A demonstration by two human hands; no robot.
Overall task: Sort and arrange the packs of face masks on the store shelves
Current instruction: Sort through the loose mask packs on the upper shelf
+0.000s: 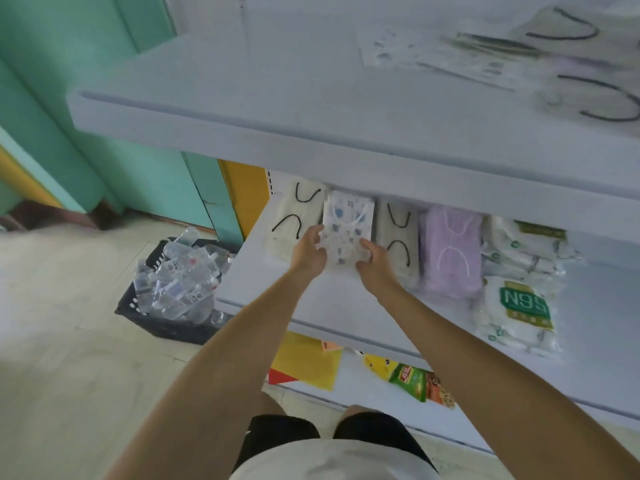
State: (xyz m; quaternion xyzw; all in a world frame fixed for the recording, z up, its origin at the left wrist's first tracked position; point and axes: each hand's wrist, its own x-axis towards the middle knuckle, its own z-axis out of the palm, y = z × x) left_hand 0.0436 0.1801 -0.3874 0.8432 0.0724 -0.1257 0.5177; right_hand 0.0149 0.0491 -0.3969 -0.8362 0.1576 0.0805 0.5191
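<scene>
I hold the printed pack with both hands at its near end: my left hand grips the left edge and my right hand pinches the right corner. It lies flat on the middle shelf, far end pointing to the back. It is clear plastic over white masks with small blue and grey figures and white ear loops; the print is too blurred to read.

A cream pack with black loops lies just beside it on the left, and a second cream pack touches it on the right. Next comes a purple pack, then white packs with an N95 pack nearer me.

The top shelf juts out over the row and hides the far ends of the packs. More packs lie on it, at the right, blurred.

Below, a yellow pack and a green bag lie on the bottom shelf. On the floor to the left stands a black basket of clear bottles.
</scene>
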